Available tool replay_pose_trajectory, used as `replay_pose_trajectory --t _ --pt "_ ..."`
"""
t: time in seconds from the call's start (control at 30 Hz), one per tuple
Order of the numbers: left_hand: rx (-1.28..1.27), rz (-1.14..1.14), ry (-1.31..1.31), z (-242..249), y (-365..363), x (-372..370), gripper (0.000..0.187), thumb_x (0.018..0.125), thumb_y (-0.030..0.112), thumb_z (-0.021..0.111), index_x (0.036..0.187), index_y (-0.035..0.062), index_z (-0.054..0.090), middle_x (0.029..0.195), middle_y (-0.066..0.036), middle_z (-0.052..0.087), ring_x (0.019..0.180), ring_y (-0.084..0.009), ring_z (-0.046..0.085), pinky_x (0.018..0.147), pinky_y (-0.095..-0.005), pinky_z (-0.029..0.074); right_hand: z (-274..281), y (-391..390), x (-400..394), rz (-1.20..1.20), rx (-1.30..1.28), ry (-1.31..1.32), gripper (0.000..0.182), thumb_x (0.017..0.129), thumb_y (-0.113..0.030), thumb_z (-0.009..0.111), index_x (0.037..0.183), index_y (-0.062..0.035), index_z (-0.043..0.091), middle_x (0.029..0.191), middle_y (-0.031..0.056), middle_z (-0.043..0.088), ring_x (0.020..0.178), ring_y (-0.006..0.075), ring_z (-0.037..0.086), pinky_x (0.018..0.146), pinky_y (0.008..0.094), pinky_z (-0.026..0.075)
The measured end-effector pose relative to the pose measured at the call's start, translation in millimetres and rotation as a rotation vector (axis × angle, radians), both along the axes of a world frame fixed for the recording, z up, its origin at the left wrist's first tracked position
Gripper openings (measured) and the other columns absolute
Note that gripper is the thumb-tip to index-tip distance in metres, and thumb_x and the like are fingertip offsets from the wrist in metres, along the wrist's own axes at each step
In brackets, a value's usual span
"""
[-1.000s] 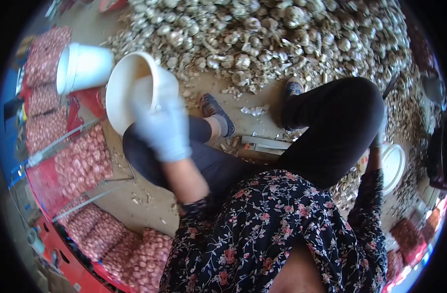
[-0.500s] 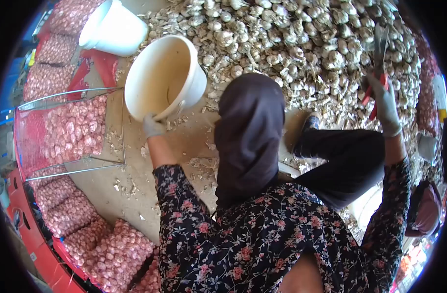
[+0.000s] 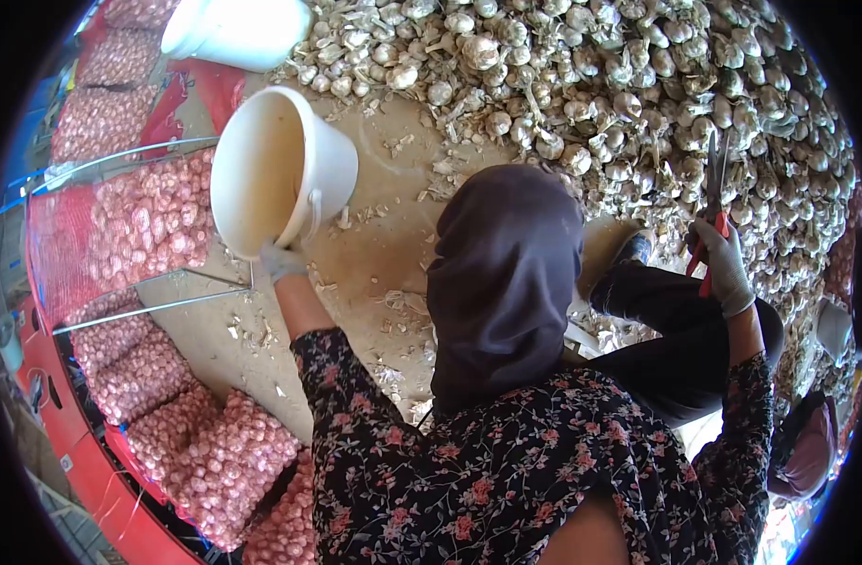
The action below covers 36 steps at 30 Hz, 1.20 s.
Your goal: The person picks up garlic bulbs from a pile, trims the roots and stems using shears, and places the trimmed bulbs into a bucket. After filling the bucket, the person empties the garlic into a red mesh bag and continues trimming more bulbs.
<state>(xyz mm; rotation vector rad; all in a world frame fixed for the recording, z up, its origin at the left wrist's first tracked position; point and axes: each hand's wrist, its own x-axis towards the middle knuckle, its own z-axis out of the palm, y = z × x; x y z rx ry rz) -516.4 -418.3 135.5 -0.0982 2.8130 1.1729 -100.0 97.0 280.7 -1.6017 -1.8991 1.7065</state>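
My gloved left hand [image 3: 285,261] grips the lower rim of a white bucket [image 3: 333,174], which is tipped on its side with its mouth facing left. No garlic shows inside it, only a brownish inner wall. On the right, my gloved right hand [image 3: 725,264] is closed round the red handles of a pair of shears [image 3: 716,202]. Their blades point up and stand slightly apart. Beyond the blades lies a large heap of garlic bulbs [image 3: 628,104] with dry stems.
Filled net bags of garlic [image 3: 228,466] line the left side. A metal frame [image 3: 158,306] holds a red net bag [image 3: 148,226] with garlic. A second white bucket [image 3: 242,33] is at the upper left. Another person [image 3: 807,447] is at the lower right.
The bucket has moved left with my left hand, towards the framed net bag. My right hand has moved down and slightly left with the shears.
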Motion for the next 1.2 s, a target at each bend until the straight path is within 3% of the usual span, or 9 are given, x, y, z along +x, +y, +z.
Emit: replay_pose_trajectory --t 0.07,0.3,0.43,0.63,0.77,0.9,0.97,1.1,1.2 --pt "-0.515 -0.251 0.182 20.6 47.6 -9.3 0.014 0.082 0.001 0.053 0.092 -0.0087 0.056 0.086 -0.013 0.060 0.074 -0.0173 0.058 0.061 -0.0308 0.049 3.7 -4.0 -6.6 -0.039 0.001 -0.012 0.015 0.086 -0.019 0.057 0.088 -0.0048 0.053 0.072 -0.0009 0.052 0.064 0.0070 0.048 0.059 0.0229 0.042" --pt "-0.407 -0.384 0.361 17.5 79.6 -39.8 0.016 0.083 0.003 0.057 0.097 -0.0054 0.056 0.089 -0.012 0.062 0.072 -0.0200 0.060 0.058 -0.0275 0.049 -26.4 -23.3 -10.9 0.037 -0.138 -0.095 0.013 0.085 -0.017 0.058 0.084 -0.0045 0.053 0.064 -0.0011 0.051 0.053 0.0090 0.049 0.047 0.0257 0.041" --pt "0.874 0.029 0.048 20.1 130.1 22.1 0.021 0.089 0.009 0.051 0.107 -0.0018 0.052 0.099 -0.008 0.060 0.073 -0.0148 0.058 0.059 -0.0187 0.051 -58.6 -67.5 -31.3 -0.148 -0.456 -0.038 0.014 0.086 -0.017 0.058 0.084 -0.0049 0.053 0.063 0.0015 0.051 0.052 0.0136 0.052 0.047 0.0297 0.047" --pt "1.344 0.590 -0.431 -47.9 133.7 -4.8 0.010 0.076 0.014 0.048 0.081 0.0085 0.055 0.070 0.001 0.050 0.053 -0.0080 0.045 0.044 -0.0181 0.033 -126.0 -134.2 -48.2 -0.330 -0.845 0.115 0.010 0.081 -0.012 0.057 0.079 -0.0028 0.055 0.065 0.0061 0.054 0.058 0.0200 0.056 0.056 0.0359 0.050" --pt "2.066 0.170 -0.423 -45.7 134.7 1.4 0.010 0.078 0.017 0.051 0.073 0.0091 0.054 0.063 0.001 0.048 0.049 -0.0083 0.040 0.044 -0.0210 0.032 -133.1 -142.3 -46.4 -0.307 -0.824 0.033 0.008 0.079 -0.010 0.056 0.076 -0.0022 0.053 0.066 0.0061 0.052 0.058 0.0185 0.054 0.054 0.0340 0.047" --pt "1.827 0.104 -0.959 -69.2 157.1 61.8 0.014 0.086 0.018 0.055 0.074 0.0111 0.056 0.063 0.003 0.046 0.050 -0.0088 0.040 0.045 -0.0222 0.033 -148.4 -132.2 -49.4 -0.363 -0.814 -0.006 0.007 0.079 -0.008 0.056 0.079 -0.0027 0.052 0.066 0.0049 0.051 0.057 0.0169 0.052 0.053 0.0322 0.045" --pt "0.839 0.188 -0.887 -93.3 192.3 71.7 0.015 0.085 0.023 0.060 0.077 0.0110 0.056 0.066 0.003 0.047 0.050 -0.0093 0.041 0.045 -0.0226 0.035 -151.7 -129.7 -53.9 -0.337 -0.822 -0.033 0.006 0.080 -0.008 0.056 0.080 -0.0028 0.051 0.066 0.0047 0.051 0.057 0.0169 0.052 0.052 0.0320 0.045" --pt "0.399 0.084 -0.467 -80.1 272.9 20.5 0.059 0.080 0.036 0.066 0.123 0.0022 0.043 0.074 -0.005 0.053 0.050 -0.0135 0.047 0.042 -0.0254 0.041 -158.0 -132.5 -55.6 -0.310 -0.811 -0.044 0.006 0.080 -0.007 0.055 0.082 -0.0034 0.050 0.067 0.0042 0.050 0.056 0.0161 0.052 0.052 0.0315 0.044" --pt "-0.038 0.029 -0.153 -152.3 303.3 -67.3 0.079 0.076 0.038 0.069 0.135 0.0037 0.030 0.096 -0.020 0.058 0.078 -0.0302 0.060 0.067 -0.0381 0.051 -164.8 -133.2 -61.2 -0.290 -0.837 -0.035 0.008 0.081 -0.007 0.056 0.085 -0.0041 0.049 0.066 0.0033 0.049 0.055 0.0151 0.051 0.051 0.0305 0.043"
